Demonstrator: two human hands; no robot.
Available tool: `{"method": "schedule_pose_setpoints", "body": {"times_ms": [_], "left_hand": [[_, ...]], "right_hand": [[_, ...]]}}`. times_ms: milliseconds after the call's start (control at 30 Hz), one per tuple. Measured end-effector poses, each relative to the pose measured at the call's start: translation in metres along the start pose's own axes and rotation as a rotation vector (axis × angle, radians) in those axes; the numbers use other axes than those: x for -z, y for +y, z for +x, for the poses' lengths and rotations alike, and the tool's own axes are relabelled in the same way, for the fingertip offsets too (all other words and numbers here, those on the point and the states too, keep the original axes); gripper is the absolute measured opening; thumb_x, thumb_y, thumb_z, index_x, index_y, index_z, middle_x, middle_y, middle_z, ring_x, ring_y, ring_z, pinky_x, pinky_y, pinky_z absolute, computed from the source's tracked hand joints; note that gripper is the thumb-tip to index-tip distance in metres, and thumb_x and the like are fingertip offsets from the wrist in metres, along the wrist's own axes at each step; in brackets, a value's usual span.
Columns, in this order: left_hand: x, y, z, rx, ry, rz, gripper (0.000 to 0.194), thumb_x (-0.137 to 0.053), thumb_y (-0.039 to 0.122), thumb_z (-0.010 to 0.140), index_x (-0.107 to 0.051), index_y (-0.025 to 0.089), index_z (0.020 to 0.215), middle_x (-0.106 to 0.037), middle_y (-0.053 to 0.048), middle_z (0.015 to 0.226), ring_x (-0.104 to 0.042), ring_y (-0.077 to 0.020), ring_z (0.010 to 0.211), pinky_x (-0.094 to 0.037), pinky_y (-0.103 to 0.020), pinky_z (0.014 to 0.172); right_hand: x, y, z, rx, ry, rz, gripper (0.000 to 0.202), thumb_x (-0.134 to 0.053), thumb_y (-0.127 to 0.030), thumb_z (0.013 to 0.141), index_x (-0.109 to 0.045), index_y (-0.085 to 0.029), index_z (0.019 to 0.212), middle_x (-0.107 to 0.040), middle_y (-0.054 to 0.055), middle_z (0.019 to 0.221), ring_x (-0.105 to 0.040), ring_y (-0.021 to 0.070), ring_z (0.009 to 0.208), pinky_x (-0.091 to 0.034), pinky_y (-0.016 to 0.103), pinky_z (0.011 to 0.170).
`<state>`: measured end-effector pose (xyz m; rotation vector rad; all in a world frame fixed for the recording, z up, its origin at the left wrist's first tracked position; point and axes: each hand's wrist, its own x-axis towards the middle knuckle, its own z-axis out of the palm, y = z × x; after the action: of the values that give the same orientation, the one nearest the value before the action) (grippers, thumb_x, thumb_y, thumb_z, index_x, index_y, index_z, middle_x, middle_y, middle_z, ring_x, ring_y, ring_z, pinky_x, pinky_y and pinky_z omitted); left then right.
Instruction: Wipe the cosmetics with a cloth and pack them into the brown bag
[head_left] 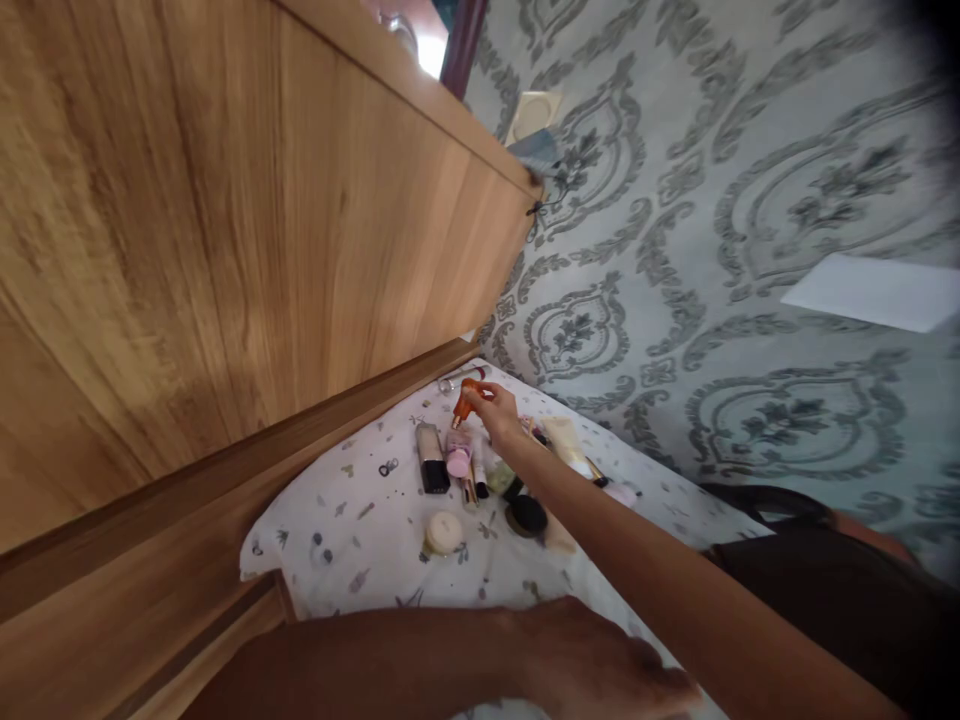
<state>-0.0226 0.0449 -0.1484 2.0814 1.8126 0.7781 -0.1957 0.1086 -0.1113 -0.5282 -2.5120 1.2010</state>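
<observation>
My right hand (496,410) pinches a small orange bottle (468,398) over the far part of a patterned white cloth (337,500). The bottle is tilted, its narrow end pointing down and left. Just below it lie a pink-capped bottle (459,462) and a foundation-like bottle with a black cap (430,455). Closer to me are a cream jar (444,533) and a round black-lidded jar (527,515). A cream tube (566,443) lies beyond my right forearm, which hides some items. My left hand (600,655) is in the foreground, fingers stretched out and holding nothing visible.
A wooden panel (247,200) rises on the left, with a wooden ledge (225,445) along its foot. Patterned wallpaper (600,330) covers the right wall, with a white sheet (874,290) against it. A dark bag (825,590) sits at the right.
</observation>
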Motion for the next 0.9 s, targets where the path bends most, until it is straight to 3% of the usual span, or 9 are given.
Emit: {"method": "schedule_pose_setpoints", "body": {"times_ms": [100, 200, 333, 400, 500, 567, 733, 833, 900], "left_hand": [[0.004, 0.001, -0.003, 0.007, -0.002, -0.064, 0.048, -0.050, 0.048, 0.095, -0.048, 0.021, 0.135, -0.065, -0.013, 0.130, -0.065, -0.0304, 0.115, -0.055, -0.040, 0.084], [0.003, -0.002, -0.005, 0.082, 0.093, -0.191, 0.044, -0.053, 0.047, 0.094, -0.057, 0.018, 0.127, -0.066, -0.013, 0.131, -0.063, -0.0318, 0.120, -0.051, -0.041, 0.096], [-0.003, -0.007, -0.002, 0.245, 0.317, -0.439, 0.028, -0.064, 0.038, 0.085, -0.070, 0.015, 0.100, -0.076, -0.011, 0.106, -0.069, -0.0318, 0.102, -0.053, -0.040, 0.090], [-0.004, -0.008, 0.000, 0.273, 0.438, -0.562, 0.025, -0.060, 0.030, 0.084, -0.069, 0.014, 0.101, -0.076, -0.011, 0.105, -0.069, -0.0295, 0.099, -0.053, -0.040, 0.089], [-0.003, -0.009, 0.002, 0.246, 0.552, -0.652, 0.032, -0.051, 0.025, 0.086, -0.063, 0.014, 0.113, -0.070, -0.010, 0.119, -0.062, -0.0262, 0.113, -0.048, -0.039, 0.099], [-0.001, -0.011, 0.002, 0.278, 0.636, -0.744, 0.030, -0.052, 0.026, 0.085, -0.061, 0.015, 0.112, -0.070, -0.007, 0.114, -0.060, -0.0245, 0.112, -0.045, -0.038, 0.101], [0.001, -0.015, -0.001, 0.439, 0.747, -0.844, 0.037, -0.042, 0.043, 0.095, -0.053, 0.017, 0.120, -0.068, -0.006, 0.098, -0.063, -0.0219, 0.094, -0.049, -0.037, 0.092], [0.002, -0.011, -0.003, 0.398, 0.798, -0.759, 0.045, -0.035, 0.048, 0.098, -0.045, 0.018, 0.131, -0.064, -0.010, 0.116, -0.060, -0.0232, 0.110, -0.046, -0.038, 0.098], [0.002, -0.005, -0.005, 0.281, 0.771, -0.582, 0.045, -0.035, 0.045, 0.099, -0.044, 0.019, 0.134, -0.055, -0.012, 0.135, -0.050, -0.0247, 0.128, -0.037, -0.040, 0.109]], "right_hand": [[0.022, -0.002, -0.019, -0.047, -0.014, 0.342, 0.040, -0.056, -0.042, 0.088, -0.054, -0.015, 0.117, -0.072, 0.009, 0.100, -0.070, 0.0171, 0.086, -0.056, 0.029, 0.078], [0.048, 0.000, -0.052, -0.079, -0.060, 0.614, 0.036, -0.064, -0.047, 0.079, -0.060, -0.019, 0.101, -0.073, 0.006, 0.092, -0.071, 0.0180, 0.080, -0.057, 0.030, 0.074], [0.084, 0.011, -0.107, -0.128, -0.069, 0.830, 0.031, -0.074, -0.045, 0.074, -0.065, -0.021, 0.092, -0.073, 0.004, 0.086, -0.070, 0.0183, 0.077, -0.059, 0.030, 0.072], [0.102, 0.018, -0.135, -0.182, -0.066, 0.969, 0.026, -0.076, -0.039, 0.075, -0.067, -0.022, 0.093, -0.073, 0.002, 0.086, -0.069, 0.0149, 0.074, -0.059, 0.026, 0.071], [0.128, 0.030, -0.177, -0.296, -0.077, 1.230, 0.024, -0.081, -0.028, 0.073, -0.070, -0.019, 0.093, -0.075, 0.002, 0.089, -0.068, 0.0102, 0.072, -0.057, 0.018, 0.068], [0.140, 0.039, -0.203, -0.323, -0.061, 1.312, 0.028, -0.084, -0.024, 0.071, -0.071, -0.017, 0.094, -0.075, 0.003, 0.090, -0.068, 0.0095, 0.072, -0.056, 0.015, 0.063], [0.147, 0.067, -0.251, -0.386, 0.056, 1.348, 0.027, -0.079, -0.029, 0.079, -0.071, -0.014, 0.100, -0.075, 0.009, 0.089, -0.066, 0.0098, 0.064, -0.050, 0.012, 0.047], [0.138, 0.082, -0.264, -0.530, 0.140, 1.372, 0.022, -0.072, -0.030, 0.087, -0.069, -0.013, 0.099, -0.075, 0.009, 0.086, -0.065, 0.0089, 0.059, -0.049, 0.012, 0.045], [0.128, 0.090, -0.269, -0.584, 0.162, 1.382, 0.021, -0.074, -0.031, 0.085, -0.068, -0.015, 0.096, -0.073, 0.007, 0.085, -0.067, 0.0103, 0.063, -0.050, 0.013, 0.045]]}}
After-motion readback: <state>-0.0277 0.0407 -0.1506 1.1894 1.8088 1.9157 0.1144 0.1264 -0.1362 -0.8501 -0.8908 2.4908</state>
